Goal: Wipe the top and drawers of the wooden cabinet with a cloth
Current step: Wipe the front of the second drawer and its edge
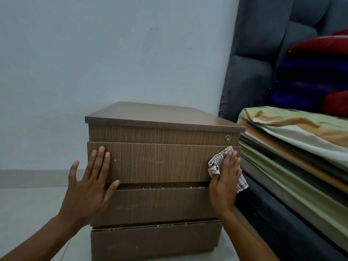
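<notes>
A brown wooden cabinet [160, 132] stands on the floor in front of me, with three drawer fronts below a panel that has a small lock. My right hand [225, 182] presses a checked cloth [216, 162] flat against the right end of the upper drawer front [160, 162]. My left hand [88, 183] lies open with spread fingers on the left end of that same drawer, its thumb at the gap above the middle drawer [160, 204]. The lowest drawer [154, 242] sits near the floor.
A bed [293, 166] with a green and orange sheet presses against the cabinet's right side. A grey padded headboard [263, 53] and red and blue pillows [316, 72] rise behind it. A pale wall stands behind the cabinet, with light floor tiles [28, 204] to the left.
</notes>
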